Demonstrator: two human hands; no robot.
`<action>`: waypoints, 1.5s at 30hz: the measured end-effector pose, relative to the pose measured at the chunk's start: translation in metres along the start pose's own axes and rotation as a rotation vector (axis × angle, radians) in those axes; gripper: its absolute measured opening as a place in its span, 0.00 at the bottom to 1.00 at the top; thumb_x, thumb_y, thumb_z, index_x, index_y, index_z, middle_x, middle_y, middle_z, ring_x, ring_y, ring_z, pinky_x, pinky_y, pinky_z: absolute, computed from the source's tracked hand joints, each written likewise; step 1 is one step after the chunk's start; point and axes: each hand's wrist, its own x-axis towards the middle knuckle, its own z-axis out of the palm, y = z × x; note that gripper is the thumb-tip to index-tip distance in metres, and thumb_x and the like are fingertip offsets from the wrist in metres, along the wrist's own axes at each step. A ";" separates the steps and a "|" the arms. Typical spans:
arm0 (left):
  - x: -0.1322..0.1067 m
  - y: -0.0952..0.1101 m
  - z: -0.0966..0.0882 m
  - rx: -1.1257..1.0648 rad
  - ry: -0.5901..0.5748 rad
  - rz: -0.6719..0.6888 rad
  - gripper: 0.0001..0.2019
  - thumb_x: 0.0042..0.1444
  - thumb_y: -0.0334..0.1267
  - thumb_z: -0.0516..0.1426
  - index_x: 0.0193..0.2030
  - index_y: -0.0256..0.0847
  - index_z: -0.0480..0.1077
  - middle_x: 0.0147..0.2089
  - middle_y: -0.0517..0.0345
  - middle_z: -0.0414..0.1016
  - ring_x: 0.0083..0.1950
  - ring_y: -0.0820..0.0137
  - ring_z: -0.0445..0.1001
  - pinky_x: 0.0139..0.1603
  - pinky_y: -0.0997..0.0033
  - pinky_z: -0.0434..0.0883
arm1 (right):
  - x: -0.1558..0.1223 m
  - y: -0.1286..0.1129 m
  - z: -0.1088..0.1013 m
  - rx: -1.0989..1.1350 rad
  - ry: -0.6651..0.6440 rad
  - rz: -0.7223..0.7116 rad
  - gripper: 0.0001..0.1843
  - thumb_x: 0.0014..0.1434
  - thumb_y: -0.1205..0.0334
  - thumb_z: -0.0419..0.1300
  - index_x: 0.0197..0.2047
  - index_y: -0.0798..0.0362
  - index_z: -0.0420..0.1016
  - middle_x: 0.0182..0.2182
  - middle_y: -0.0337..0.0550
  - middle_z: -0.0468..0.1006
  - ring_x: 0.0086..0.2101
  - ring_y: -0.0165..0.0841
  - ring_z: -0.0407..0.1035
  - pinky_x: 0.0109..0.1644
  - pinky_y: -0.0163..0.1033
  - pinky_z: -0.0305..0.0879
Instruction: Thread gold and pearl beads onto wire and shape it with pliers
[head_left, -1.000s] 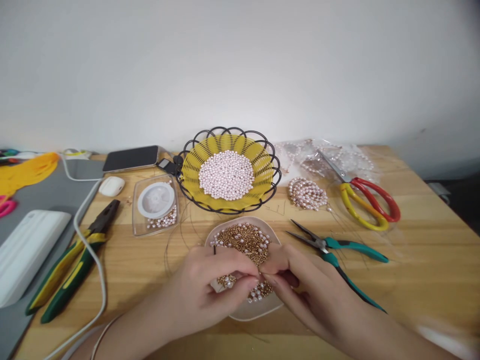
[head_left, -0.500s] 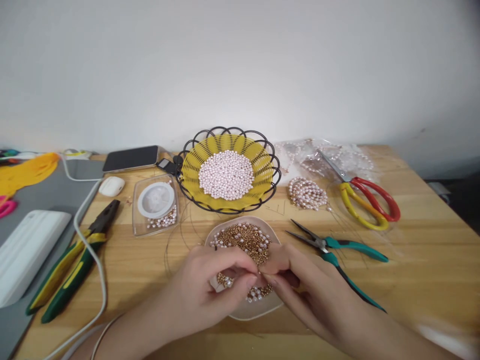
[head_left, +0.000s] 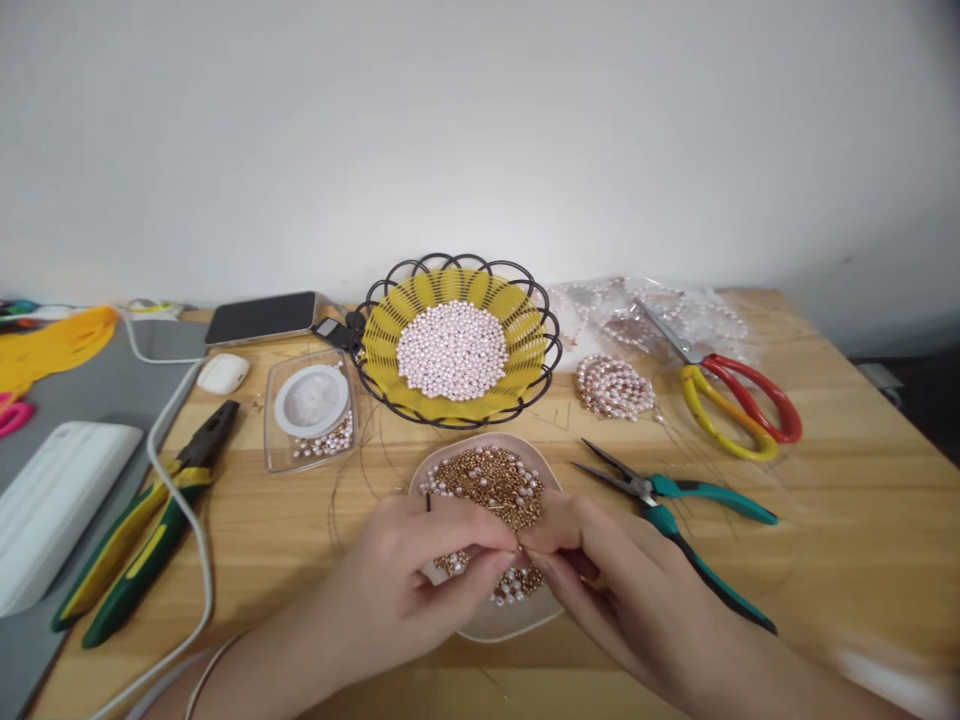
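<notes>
My left hand (head_left: 439, 570) and my right hand (head_left: 607, 575) meet fingertip to fingertip above a pale dish (head_left: 480, 632). Both are closed in a pinch of thumb and forefinger. A tiny gold-coloured bit shows where the tips meet, too small to name. Gold beads (head_left: 487, 480) and pearly beads (head_left: 511, 588) fill the dish below, partly hidden by my hands. Just beyond the dish, a yellow basket (head_left: 375, 365) with a black looped rim holds a heap of pale pink beads (head_left: 451, 350). Needle-nose pliers (head_left: 660, 495) with teal handles lie right of my right hand.
At left lie green-and-yellow pliers (head_left: 154, 530), a white cable (head_left: 196, 535), a white power bank (head_left: 71, 500), a phone (head_left: 261, 317) and a clear box (head_left: 274, 450) holding a spool (head_left: 312, 400). Scissors (head_left: 739, 405), a coiled bead string (head_left: 615, 387) and plastic bags (head_left: 660, 310) sit back right.
Hardly anything differs. My hands keep the same pinch over the dish, with only a slight shift of the fingers; the objects around them stay where they were.
</notes>
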 end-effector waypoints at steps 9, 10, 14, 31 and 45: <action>-0.002 0.000 0.004 0.066 0.047 -0.012 0.09 0.61 0.22 0.56 0.33 0.37 0.72 0.27 0.61 0.77 0.27 0.76 0.74 0.29 0.82 0.67 | 0.001 -0.001 0.007 -0.043 0.032 0.001 0.03 0.70 0.59 0.61 0.43 0.47 0.74 0.32 0.41 0.81 0.30 0.35 0.77 0.32 0.34 0.74; -0.002 0.001 0.005 0.071 0.049 -0.019 0.09 0.61 0.22 0.56 0.32 0.37 0.72 0.27 0.61 0.77 0.27 0.76 0.74 0.30 0.82 0.67 | 0.000 0.000 0.008 -0.033 0.033 -0.002 0.02 0.70 0.61 0.60 0.44 0.47 0.73 0.32 0.41 0.81 0.31 0.35 0.77 0.33 0.34 0.74; -0.003 0.001 0.006 0.078 0.057 -0.039 0.09 0.61 0.23 0.56 0.31 0.38 0.72 0.26 0.62 0.76 0.26 0.76 0.73 0.30 0.81 0.67 | -0.002 0.000 0.010 0.045 0.020 -0.036 0.08 0.72 0.70 0.52 0.48 0.47 0.67 0.34 0.40 0.79 0.33 0.33 0.76 0.37 0.35 0.74; -0.003 -0.001 0.005 0.037 0.055 -0.002 0.10 0.61 0.22 0.56 0.33 0.39 0.73 0.28 0.61 0.78 0.28 0.75 0.75 0.32 0.81 0.70 | 0.002 -0.004 0.003 0.271 -0.079 0.139 0.08 0.71 0.70 0.50 0.42 0.47 0.64 0.31 0.34 0.71 0.29 0.30 0.67 0.31 0.32 0.65; -0.002 -0.001 0.008 0.055 0.045 -0.043 0.09 0.60 0.24 0.55 0.31 0.39 0.71 0.27 0.61 0.77 0.27 0.75 0.74 0.30 0.79 0.68 | -0.001 -0.001 0.009 0.258 -0.049 0.111 0.10 0.70 0.73 0.52 0.43 0.45 0.62 0.31 0.31 0.70 0.27 0.28 0.66 0.29 0.30 0.62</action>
